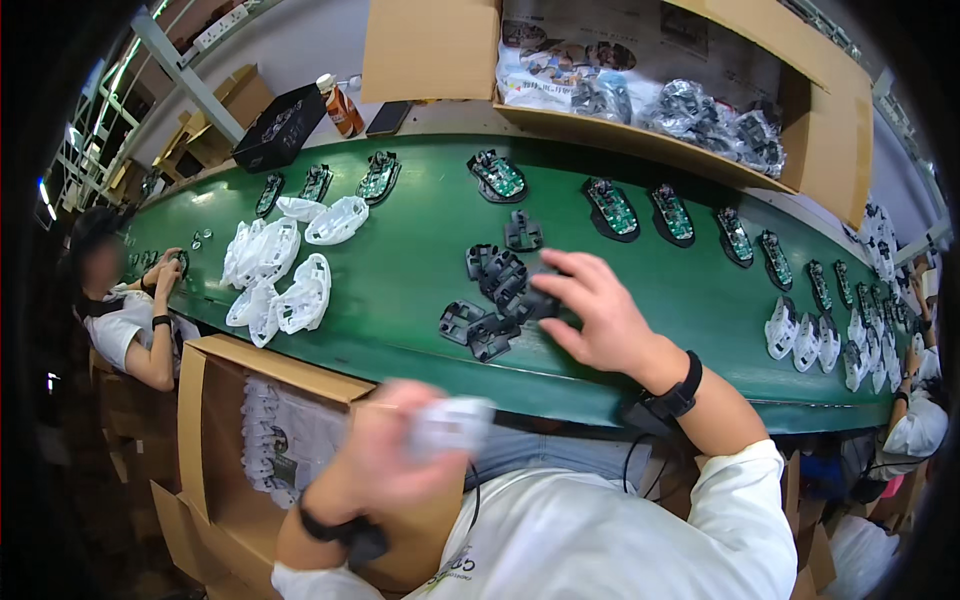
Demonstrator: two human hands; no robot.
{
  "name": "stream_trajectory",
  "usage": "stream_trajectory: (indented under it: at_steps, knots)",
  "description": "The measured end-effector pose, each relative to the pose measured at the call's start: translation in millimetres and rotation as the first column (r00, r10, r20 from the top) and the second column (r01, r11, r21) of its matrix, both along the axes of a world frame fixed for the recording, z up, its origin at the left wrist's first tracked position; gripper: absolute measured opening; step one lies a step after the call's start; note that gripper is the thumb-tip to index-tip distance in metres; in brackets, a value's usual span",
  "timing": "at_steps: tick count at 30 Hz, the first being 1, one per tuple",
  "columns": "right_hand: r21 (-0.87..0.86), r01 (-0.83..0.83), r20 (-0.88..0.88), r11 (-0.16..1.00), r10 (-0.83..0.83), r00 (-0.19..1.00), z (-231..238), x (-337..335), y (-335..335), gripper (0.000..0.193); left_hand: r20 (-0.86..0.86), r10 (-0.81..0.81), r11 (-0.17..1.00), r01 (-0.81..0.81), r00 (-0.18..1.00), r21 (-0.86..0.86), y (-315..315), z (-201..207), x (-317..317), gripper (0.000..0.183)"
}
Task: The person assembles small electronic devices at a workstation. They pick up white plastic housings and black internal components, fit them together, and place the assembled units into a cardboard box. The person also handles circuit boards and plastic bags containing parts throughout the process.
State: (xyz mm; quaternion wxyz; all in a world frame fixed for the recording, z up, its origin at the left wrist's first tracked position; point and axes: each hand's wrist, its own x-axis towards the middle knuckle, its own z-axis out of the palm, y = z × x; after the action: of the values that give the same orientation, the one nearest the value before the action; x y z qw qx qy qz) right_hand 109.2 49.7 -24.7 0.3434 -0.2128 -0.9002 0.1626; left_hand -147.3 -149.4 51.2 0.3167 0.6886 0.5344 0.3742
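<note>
Belt (410,245): plain green.
Circuit boards (612,208), along belt's far edge: green, on black bases (622,236).
Loose shells (305,295), towards belt's left end: white.
Small parts (462,320), mid-belt: black.
Raised shell (455,424), by near edge: white, blurred.
Carton (430,50), beyond far edge: brown.
Bottle (343,112), beyond far edge: orange-brown, white cap (325,81).

A white plastic shell (452,426), blurred, is gripped in the left hand (395,445), jutting out past its fingers toward the right; its finer shape is too smeared to tell. Black plastic parts (497,272), small and blocky with molded recesses, lie in a loose cluster just left of the right hand (600,312), beyond the left one. Several overlap or touch at odd angles. The nearest sits at the right hand's fingertips; whether it is grasped cannot be told.
</note>
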Motion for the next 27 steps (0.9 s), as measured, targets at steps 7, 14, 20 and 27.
stream_trajectory:
  at_steps: [7, 14, 20, 27]
  knots:
    - [-0.116, 0.407, 0.102, 0.906, -0.396, 0.912, -30.9, 65.1, 22.5, 0.056, -0.375, -0.088, 0.918, 0.222, 0.923, 0.33, 103.3, -73.8, 78.6, 0.063]
    - [-0.102, 0.217, 0.153, 0.971, -0.201, 0.968, -20.0, 28.8, 41.9, 0.083, -0.591, 0.139, 0.959, 0.04, 0.794, 0.279, 115.4, -78.5, 72.5, 0.084]
    - [-0.188, -0.023, 0.574, 0.982, 0.129, 0.809, -2.2, -46.3, 82.7, 0.087, -0.386, 0.149, 0.963, -0.044, 0.91, 0.268, 123.7, -100.0, 14.1, 0.086]
    - [-0.149, -0.024, 0.425, 0.989, 0.086, 0.901, -13.8, -148.5, 66.3, 0.076, -0.477, 0.395, 0.867, -0.147, 0.785, 0.476, 136.6, -83.2, -77.8, 0.086]
